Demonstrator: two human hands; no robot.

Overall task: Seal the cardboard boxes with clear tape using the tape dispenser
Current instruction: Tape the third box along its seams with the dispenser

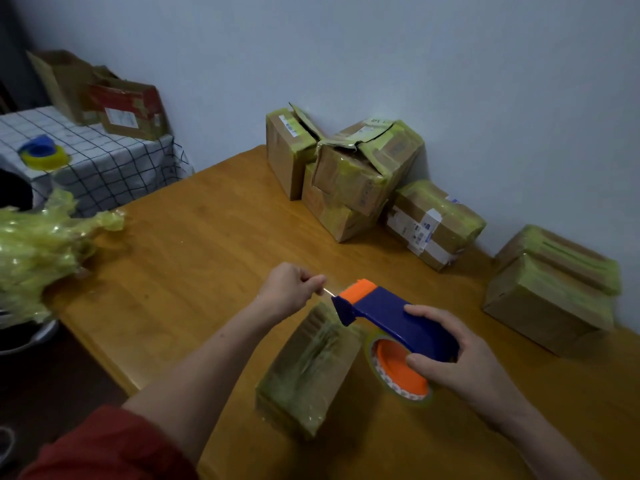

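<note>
A small cardboard box wrapped in yellowish clear tape stands on the wooden table just in front of me. My right hand grips a blue and orange tape dispenser with its tape roll, held over the box's right side. My left hand pinches the free end of the tape at the dispenser's orange nose, above the box's far end.
Several taped boxes are piled against the wall at the back, one more at the right. A wad of used yellowish tape lies at the table's left edge. A side table with a checked cloth holds another dispenser and open boxes.
</note>
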